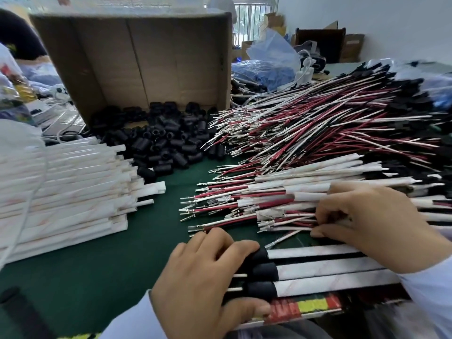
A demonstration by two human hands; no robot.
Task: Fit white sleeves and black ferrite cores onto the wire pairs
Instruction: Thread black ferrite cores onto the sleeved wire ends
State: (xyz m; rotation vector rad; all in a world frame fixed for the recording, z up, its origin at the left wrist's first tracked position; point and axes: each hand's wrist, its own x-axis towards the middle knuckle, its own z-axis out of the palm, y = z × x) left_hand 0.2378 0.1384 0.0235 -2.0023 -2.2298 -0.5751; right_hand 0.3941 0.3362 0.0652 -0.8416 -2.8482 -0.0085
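Left hand [208, 277] grips three finished sleeved pairs [330, 267] near the tabletop's front edge, right hand [367, 221] apparently pinches a bare wire pair [293, 227]; next needs a white sleeve [154, 187].

A small assembly workshop: bulk heaps of wire pairs [330, 123], ferrite cores [166, 143] and white sleeves [68, 187] crowd the green surface [97, 265].

sleeves [66, 192] lie stacked at left, ferrite cores [159, 143] heaped before the box [137, 59], wire pairs [318, 123] piled right
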